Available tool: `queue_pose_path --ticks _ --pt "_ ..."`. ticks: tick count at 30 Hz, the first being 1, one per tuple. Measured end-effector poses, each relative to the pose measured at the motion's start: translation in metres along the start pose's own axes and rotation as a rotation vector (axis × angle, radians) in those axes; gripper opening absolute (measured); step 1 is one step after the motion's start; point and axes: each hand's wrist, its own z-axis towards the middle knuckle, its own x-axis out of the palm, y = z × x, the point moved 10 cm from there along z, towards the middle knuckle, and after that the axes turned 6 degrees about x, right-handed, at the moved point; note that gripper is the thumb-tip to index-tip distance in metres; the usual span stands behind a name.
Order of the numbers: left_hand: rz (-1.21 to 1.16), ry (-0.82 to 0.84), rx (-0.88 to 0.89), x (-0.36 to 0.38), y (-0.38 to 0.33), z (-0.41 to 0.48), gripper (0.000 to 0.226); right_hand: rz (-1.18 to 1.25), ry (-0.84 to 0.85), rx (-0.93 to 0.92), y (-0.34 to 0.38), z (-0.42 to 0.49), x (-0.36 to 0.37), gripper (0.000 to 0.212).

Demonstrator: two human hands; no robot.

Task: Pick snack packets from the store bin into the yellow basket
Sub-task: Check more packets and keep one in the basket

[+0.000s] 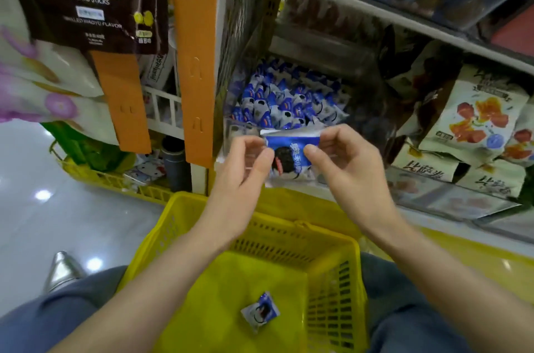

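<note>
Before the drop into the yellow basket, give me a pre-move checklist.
1. Grip: left hand and right hand both pinch the blue-and-white snack packet: ok.
2. Single packet held: only one shows between the hands: ok.
3. Held packet out of the store bin: it sits in front of the pile: ok.
4. Held packet over the yellow basket opening: it shows beyond the far rim: cannot tell.
5. Room in the basket: one dropped packet on its floor, the rest bare: ok.
</note>
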Motion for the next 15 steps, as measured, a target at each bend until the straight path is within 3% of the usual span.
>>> queue_pose_path --ticks 2,4,7,9,13,15 --pt "-0.083 0.028 -0.093 0.006 0.013 -0.013 0.023 0.069 0.113 0.128 -0.027 -0.016 0.020 0.008" --pt "-0.037 0.028 -0.149 0.008 0.026 -0.023 0.013 0.181 0.231 0.271 -0.055 -0.032 0.042 0.012" --pt "0.066 0.053 -0.233 0.010 0.050 -0.039 0.018 0.294 0.319 0.374 -0.081 -0.050 0.065 0.010" --pt "0.081 0.077 -0.269 0.013 0.060 -0.048 0.020 0.204 0.299 0.330 -0.090 -0.054 0.066 0.004" --pt "0.080 0.051 -0.346 0.015 0.075 -0.057 0.027 0.030 0.265 0.212 -0.091 -0.055 0.067 0.013" --pt "0.023 0.017 -0.408 0.014 0.084 -0.059 0.028 -0.090 0.265 0.081 -0.081 -0.056 0.071 0.009"
